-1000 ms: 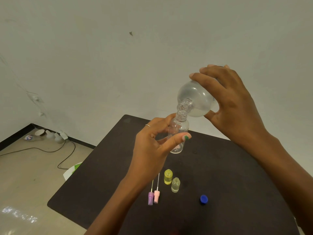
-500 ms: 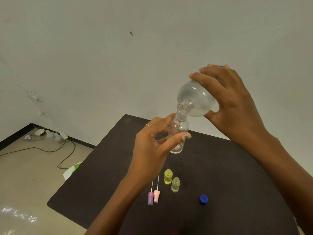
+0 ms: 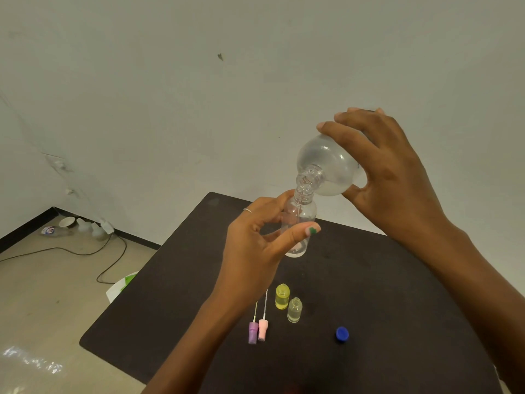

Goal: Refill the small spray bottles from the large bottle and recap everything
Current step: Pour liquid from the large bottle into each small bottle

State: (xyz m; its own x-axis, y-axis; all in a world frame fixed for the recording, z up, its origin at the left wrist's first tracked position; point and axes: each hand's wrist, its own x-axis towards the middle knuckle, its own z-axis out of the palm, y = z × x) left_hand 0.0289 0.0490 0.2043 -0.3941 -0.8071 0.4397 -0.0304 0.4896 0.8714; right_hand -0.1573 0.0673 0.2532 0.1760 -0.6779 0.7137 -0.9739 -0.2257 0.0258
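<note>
The right hand (image 3: pixel 397 177) grips the large clear bottle (image 3: pixel 329 166) around its rounded shoulder, tipped mouth-down, with the threaded neck meeting the mouth of a small clear bottle (image 3: pixel 299 220). The left hand (image 3: pixel 255 245) holds that small bottle above the tabletop (image 3: pixel 369 280), thumb and fingers curled around its body.

Both bottles look like thin, clear plastic: light, smooth and probably slippery once wet. The large one likely gives a little under pressure, so a firm hold at the shoulder (where the right hand sits) suits a controlled pour. The small one is best pinched mid-body, leaving the mouth clear. A little liquid pools at its bottom; I judge the filling only begun.

On the tabletop stand a yellow small bottle (image 3: pixel 282 296) and a clear small bottle (image 3: pixel 294 309), both uncapped, just beside each other. Near them lie a purple spray head (image 3: pixel 252 332) and a pink spray head (image 3: pixel 262 327), touching, and a blue cap (image 3: pixel 342 334) apart to the right.

Compared with half a second ago, nothing visibly differs: hands, tilt and bottles match.
</note>
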